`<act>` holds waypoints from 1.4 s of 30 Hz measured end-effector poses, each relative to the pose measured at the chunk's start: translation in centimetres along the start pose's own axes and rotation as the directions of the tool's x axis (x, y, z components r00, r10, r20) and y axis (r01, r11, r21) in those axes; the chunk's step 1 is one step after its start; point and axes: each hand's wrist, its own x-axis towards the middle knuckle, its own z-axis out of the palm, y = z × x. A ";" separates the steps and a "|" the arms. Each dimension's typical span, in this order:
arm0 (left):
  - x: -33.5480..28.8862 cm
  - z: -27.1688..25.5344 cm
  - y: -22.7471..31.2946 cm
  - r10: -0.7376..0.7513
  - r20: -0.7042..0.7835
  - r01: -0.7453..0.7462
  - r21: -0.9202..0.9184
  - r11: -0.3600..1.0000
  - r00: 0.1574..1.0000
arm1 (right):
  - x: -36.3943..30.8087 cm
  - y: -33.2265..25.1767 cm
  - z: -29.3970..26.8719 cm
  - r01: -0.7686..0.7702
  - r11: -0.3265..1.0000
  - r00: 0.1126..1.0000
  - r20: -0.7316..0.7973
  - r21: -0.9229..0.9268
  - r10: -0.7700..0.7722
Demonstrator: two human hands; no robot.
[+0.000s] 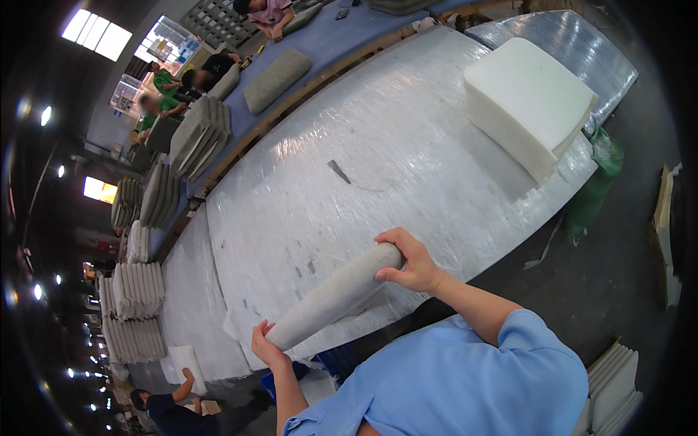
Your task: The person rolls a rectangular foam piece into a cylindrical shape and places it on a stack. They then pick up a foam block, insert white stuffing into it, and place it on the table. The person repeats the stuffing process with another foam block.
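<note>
A long, rounded light-grey cushion (pixel 331 299) is held up between my two hands, over the near edge of a table (pixel 291 196) wrapped in clear film. My left hand (pixel 269 347) grips its lower left end, the thumb and fingers curled about it. Around the upper right end close the fingers and thumb of my right hand (pixel 412 263). The cushion slants, its right end farther from me than its left. Its underside is hidden. On the film beyond it lies a small dark strip (pixel 339 172).
A thick white foam block (pixel 531 94) stands on the table's right end, beside a green bag (pixel 598 185). Behind runs a blue worktable (pixel 313 45) with grey cushions (pixel 201 138) and people. Stacked pale cushions (pixel 134 291) and another person (pixel 174 410) are at left.
</note>
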 end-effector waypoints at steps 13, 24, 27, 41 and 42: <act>0.4 1.3 0.7 -0.034 -0.026 0.035 0.012 0.999 0.999 | 0.3 4.0 2.9 -0.239 0.937 0.892 -0.325 0.253 0.315; -2.8 -5.1 0.5 -0.464 0.470 0.628 -0.290 0.722 0.751 | 4.3 7.1 5.5 -0.378 0.856 0.832 -0.277 0.353 0.481; -5.8 -5.0 -2.9 -0.379 0.542 0.634 -0.425 0.646 0.750 | 11.9 2.9 6.3 -0.063 0.948 0.958 -0.247 0.313 0.145; -9.5 8.8 5.9 0.499 0.568 -0.237 -0.472 0.849 0.655 | 18.0 -2.6 17.0 0.088 0.985 0.953 0.275 0.148 -0.127; -9.0 9.2 7.2 0.559 0.519 -0.355 -0.445 0.823 0.646 | 17.6 -2.6 17.5 -0.006 0.989 0.961 0.275 0.149 -0.036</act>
